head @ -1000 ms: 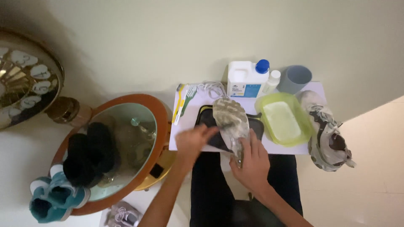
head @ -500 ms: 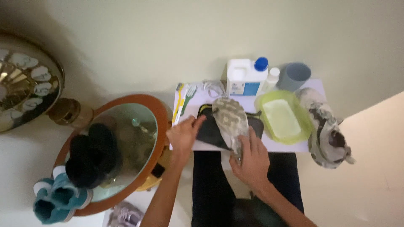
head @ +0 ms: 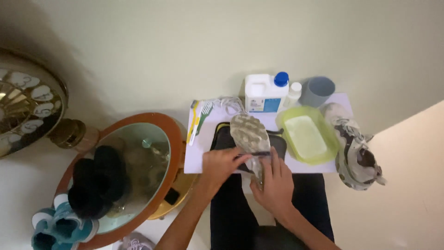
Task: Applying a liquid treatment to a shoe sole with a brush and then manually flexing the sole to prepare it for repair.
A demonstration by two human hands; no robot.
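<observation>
A pale, mottled shoe (head: 249, 133) lies sole-up over a black mat (head: 222, 137) on a white sheet (head: 198, 159). My right hand (head: 278, 184) grips the near end of the shoe from the right. My left hand (head: 221, 163) is at the shoe's left side, its fingers pinched on a thin dark tool (head: 257, 154) laid across the sole. What kind of tool it is cannot be made out. My dark-trousered legs are below the sheet.
A green tub of milky liquid (head: 307, 135), a white jug with a blue cap (head: 261, 92), a small white bottle (head: 293, 90) and a grey cup (head: 317, 90) stand behind. The second shoe (head: 356, 155) lies right. Brushes (head: 197, 119), white laces (head: 229, 104), a round orange-framed mirror (head: 172, 153) and teal shoes (head: 48, 228) are left.
My left hand has come down from the shoe's upper left side to the near part of the sole. The right hand has kept its hold on the shoe.
</observation>
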